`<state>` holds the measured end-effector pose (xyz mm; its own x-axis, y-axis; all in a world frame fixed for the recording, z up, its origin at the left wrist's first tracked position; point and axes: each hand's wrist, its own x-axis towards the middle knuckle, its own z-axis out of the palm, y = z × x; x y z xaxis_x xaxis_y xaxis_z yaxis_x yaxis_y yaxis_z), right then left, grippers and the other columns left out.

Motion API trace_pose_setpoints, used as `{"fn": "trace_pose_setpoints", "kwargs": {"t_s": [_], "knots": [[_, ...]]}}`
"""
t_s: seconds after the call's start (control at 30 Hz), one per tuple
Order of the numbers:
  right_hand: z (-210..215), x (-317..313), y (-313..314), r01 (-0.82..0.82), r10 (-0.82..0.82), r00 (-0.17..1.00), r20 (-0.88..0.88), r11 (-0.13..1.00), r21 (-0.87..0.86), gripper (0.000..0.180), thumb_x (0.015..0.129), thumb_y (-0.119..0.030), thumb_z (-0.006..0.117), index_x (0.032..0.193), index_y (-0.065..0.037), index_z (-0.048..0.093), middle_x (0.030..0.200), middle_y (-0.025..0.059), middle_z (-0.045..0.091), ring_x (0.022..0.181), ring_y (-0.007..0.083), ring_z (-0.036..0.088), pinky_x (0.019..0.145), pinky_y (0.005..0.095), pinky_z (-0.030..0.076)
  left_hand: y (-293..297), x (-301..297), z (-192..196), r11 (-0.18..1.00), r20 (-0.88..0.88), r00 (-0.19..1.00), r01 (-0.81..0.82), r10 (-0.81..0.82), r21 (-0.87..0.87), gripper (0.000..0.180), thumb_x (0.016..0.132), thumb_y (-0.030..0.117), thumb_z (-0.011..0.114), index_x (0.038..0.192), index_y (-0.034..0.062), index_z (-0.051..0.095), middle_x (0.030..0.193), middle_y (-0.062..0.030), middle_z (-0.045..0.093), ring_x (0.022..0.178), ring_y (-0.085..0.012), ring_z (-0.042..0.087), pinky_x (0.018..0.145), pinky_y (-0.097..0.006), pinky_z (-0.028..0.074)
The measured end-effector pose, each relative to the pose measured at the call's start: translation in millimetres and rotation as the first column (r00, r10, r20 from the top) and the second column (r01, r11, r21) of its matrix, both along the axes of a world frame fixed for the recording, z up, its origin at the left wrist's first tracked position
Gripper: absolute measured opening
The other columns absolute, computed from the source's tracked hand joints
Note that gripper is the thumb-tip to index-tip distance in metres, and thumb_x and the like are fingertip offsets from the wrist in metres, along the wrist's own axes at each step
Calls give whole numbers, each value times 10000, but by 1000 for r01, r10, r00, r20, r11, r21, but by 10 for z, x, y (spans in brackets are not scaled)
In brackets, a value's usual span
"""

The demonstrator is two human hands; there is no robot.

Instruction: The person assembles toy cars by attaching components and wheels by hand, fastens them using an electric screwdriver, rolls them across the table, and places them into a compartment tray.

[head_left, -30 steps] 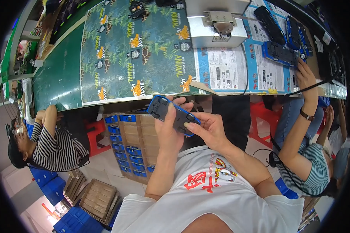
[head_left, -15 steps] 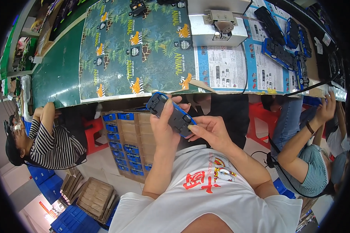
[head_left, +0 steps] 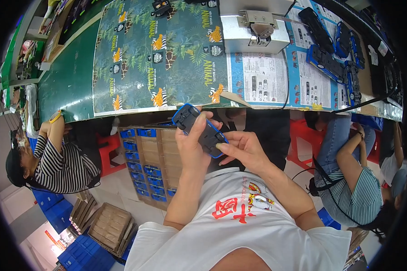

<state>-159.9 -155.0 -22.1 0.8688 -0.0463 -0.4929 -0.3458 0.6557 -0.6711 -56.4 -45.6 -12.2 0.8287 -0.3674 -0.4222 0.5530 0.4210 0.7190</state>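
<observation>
A blue toy car [head_left: 211,134] is held underside up in front of my chest, its black base facing me. My left hand [head_left: 193,137] grips the car's upper left end, the thumb lying across the base. At the lower right end, my right hand [head_left: 243,149] closes on it with the thumb pressed near a wheel. The car's painted body is mostly turned away from view. Several more blue toy cars [head_left: 325,64] lie on the bench at the right, some showing their black undersides.
A metal fixture [head_left: 256,34] stands on the bench [head_left: 72,90], which is covered partly by printed sheets [head_left: 160,67]. Beneath its edge, a partitioned cardboard box [head_left: 153,158] contains blue cars. Striped-shirted people sit left [head_left: 63,165] and right [head_left: 355,189]. A black cable [head_left: 364,103] crosses the right side.
My hands still hold the car, which has shifted only slightly. The person at the right has lowered a raised hand, and the person at the left has moved a little.
</observation>
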Motion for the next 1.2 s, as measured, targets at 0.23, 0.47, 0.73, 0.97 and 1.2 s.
{"fn": "trace_pose_setpoints", "kwargs": {"t_s": [0.23,0.47,0.73,0.97,1.2], "knots": [[-24,-58,130,133,-119,988,102,982,-138,305,880,-46,723,1131,88,614,944,126,703,800,143,692,669,277,600,-114,-13,114,1000,-108,994,-15,18,27,383,871,80,722,1216,38,560,920,-97,669,716,-181,672,594,-312,570],[-21,-85,57,37,-27,997,73,989,-142,262,875,7,698,1112,90,622,954,129,705,799,144,691,698,281,604,-65,-61,61,998,-29,999,37,-35,54,383,892,135,713,1223,20,557,953,-112,667,753,-182,679,644,-311,563],[408,465,-210,304,-33,897,440,769,-562,395,908,-125,668,1254,47,580,1188,145,639,961,149,640,817,273,516,-38,-64,216,955,333,897,255,-291,149,313,871,86,722,1153,-1,617,1006,-39,679,910,-80,616,809,-260,515],[480,555,-149,163,-11,933,359,904,-395,264,895,-127,671,1097,40,642,1118,129,676,1030,177,628,927,309,477,-13,-98,241,936,458,821,251,-341,248,327,841,78,714,1133,-30,613,987,-45,659,901,-91,594,804,-265,496],[405,537,-117,254,-118,911,395,915,-314,250,894,-152,660,1037,53,664,1047,192,690,981,244,660,912,359,505,-31,-135,145,932,442,823,276,-356,236,308,842,89,747,1099,-23,621,910,-17,652,834,-65,580,740,-250,495]]}}
